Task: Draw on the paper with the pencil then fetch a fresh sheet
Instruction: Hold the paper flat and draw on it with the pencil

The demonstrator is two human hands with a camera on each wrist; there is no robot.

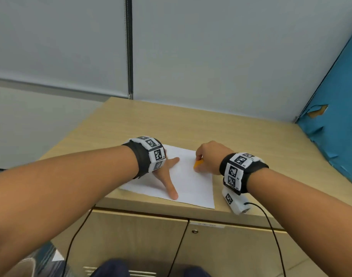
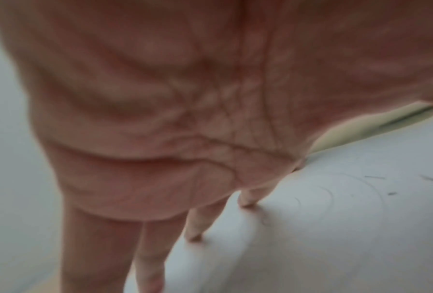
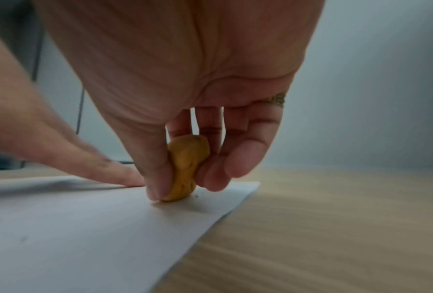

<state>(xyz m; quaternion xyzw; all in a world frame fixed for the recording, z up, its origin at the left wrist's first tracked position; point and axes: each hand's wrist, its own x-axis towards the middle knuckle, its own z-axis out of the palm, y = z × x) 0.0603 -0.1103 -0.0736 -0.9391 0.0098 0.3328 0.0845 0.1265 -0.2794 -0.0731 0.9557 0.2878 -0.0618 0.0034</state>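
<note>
A white sheet of paper (image 1: 191,186) lies near the front edge of a wooden cabinet top (image 1: 251,140). My left hand (image 1: 168,176) rests flat on the sheet with its fingers spread. My right hand (image 1: 208,156) pinches a small orange-yellow eraser-like lump (image 1: 198,163) between thumb and fingers. In the right wrist view the lump (image 3: 188,156) presses on the paper (image 3: 85,237) near its right edge, with a tiny dark crumb beside it. The left wrist view shows faint pencil curves (image 2: 318,194) on the sheet (image 2: 336,247) beside my left fingertips (image 2: 245,202). No pencil is in view.
A pale blind and wall stand behind the cabinet. A blue panel (image 1: 339,116) with torn patches borders its right side. Cabinet doors (image 1: 141,236) lie below the front edge. Black cables (image 1: 271,226) hang from both wrists, and a white tagged block (image 1: 235,202) dangles under my right wrist.
</note>
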